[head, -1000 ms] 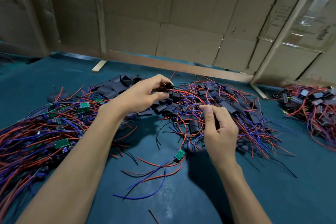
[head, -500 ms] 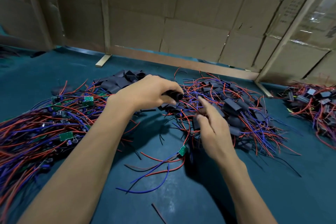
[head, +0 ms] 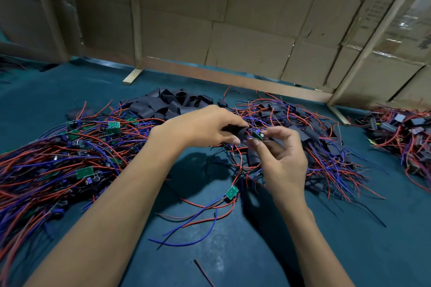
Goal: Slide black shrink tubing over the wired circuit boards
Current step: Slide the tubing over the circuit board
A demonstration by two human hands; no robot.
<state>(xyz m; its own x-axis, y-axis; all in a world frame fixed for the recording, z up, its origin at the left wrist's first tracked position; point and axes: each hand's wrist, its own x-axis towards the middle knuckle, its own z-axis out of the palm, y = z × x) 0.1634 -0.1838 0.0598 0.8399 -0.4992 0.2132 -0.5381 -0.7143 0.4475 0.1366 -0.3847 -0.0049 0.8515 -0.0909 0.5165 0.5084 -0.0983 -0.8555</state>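
Observation:
My left hand (head: pixel 205 127) grips a short piece of black shrink tubing (head: pixel 236 131), its open end facing right. My right hand (head: pixel 283 161) pinches a small green circuit board (head: pixel 257 134) between thumb and fingertips, right at the tube's mouth. Red and blue wires trail from that board down toward the table. Both hands hover above the teal table (head: pixel 233 251), over a tangle of wires.
Bare wired boards (head: pixel 58 158) pile at the left. Loose black tubing pieces (head: pixel 168 102) lie behind my hands. A heap of sleeved boards (head: pixel 326 142) spreads to the right, another heap (head: pixel 401 133) at far right. One wired board (head: pixel 232 192) lies alone near me. Cardboard walls (head: pixel 233 18) stand behind.
My right hand has lifted the green board out of the wires and brought it up to the tube's mouth. My left hand holds the tubing in much the same place.

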